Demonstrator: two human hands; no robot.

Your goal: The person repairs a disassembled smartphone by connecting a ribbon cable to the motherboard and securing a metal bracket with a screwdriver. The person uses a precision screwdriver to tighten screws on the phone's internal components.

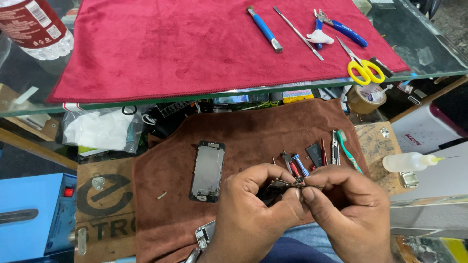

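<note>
Two cloths cover the work area. One red cloth (195, 44) lies flat on the raised glass surface (429, 48), likely to keep the tools on it from sliding or scratching the glass. One brown cloth (253, 131) is spread on the lower surface just in front of the person, a soft bed on which small parts stay put.

One blue box-shaped machine (34, 214) sits at the lower left edge, and one plastic bottle (34, 24) stands at the upper left corner, both out of the way.

On the brown cloth, one phone frame (207, 171) lies flat and face up, left of the hands and apart from them. A second phone part (205, 234) peeks out from under the left wrist.

The left hand (253, 214) and the right hand (346, 209) meet over the near edge of the brown cloth. Both are pinched shut on one thin dark flex strip (292, 184), held level between the fingertips, close under the eye for fine work.

On the red cloth I count one blue-handled screwdriver (264, 28), one thin metal pry tool (298, 33), one pair of blue-handled pliers (341, 27) and one pair of yellow scissors (363, 65), laid side by side within reach.

One roll of brown tape (366, 97) sits under the glass edge. One small squeeze bottle (409, 161) with a needle tip lies on its side at the right.

A cluster of small tools (317, 153) lies just beyond the hands; I cannot count them surely.
</note>
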